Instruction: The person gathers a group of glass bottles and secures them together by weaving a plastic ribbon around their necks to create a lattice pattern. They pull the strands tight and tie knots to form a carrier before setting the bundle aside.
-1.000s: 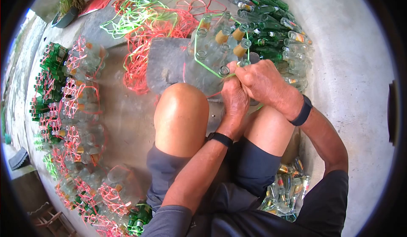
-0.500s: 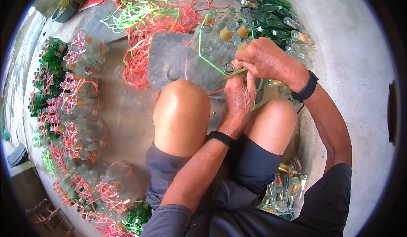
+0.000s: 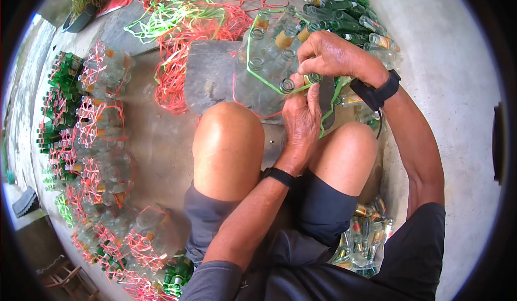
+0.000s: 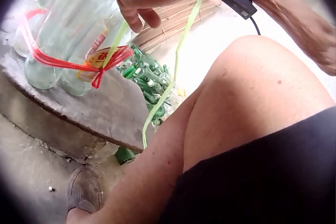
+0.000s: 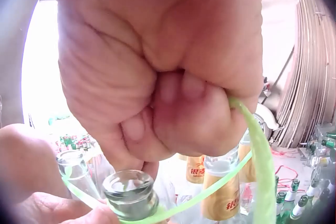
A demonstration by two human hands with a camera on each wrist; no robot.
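Observation:
A cluster of clear glass bottles (image 3: 256, 69), some with gold neck labels, stands upright on a grey slab (image 3: 207, 77). Around their necks runs a green plastic strap (image 3: 262, 80); lower down, a red strap (image 4: 63, 65) circles the bodies and is knotted in front. My left hand (image 3: 301, 119) is at the near bottle necks, thumb raised, its fingertips holding the green strap beside one neck. Just above it, my right hand (image 3: 342, 58) has curled fingers gripping the green strap, whose loose tail (image 5: 260, 161) hangs from the fist.
Loose red and green straps (image 3: 188, 32) lie beyond the slab. Green bottles (image 3: 344, 18) are piled at the far right. Strapped bottle bundles (image 3: 99, 120) line the left side. More loose bottles (image 3: 363, 239) lie by the right hip, near the pale wall (image 3: 436, 85).
My right hand has risen away from the left hand and its wrist has turned, with the green tail now showing below it. My left thumb has come up straighter; the left hand stays at the bottle necks.

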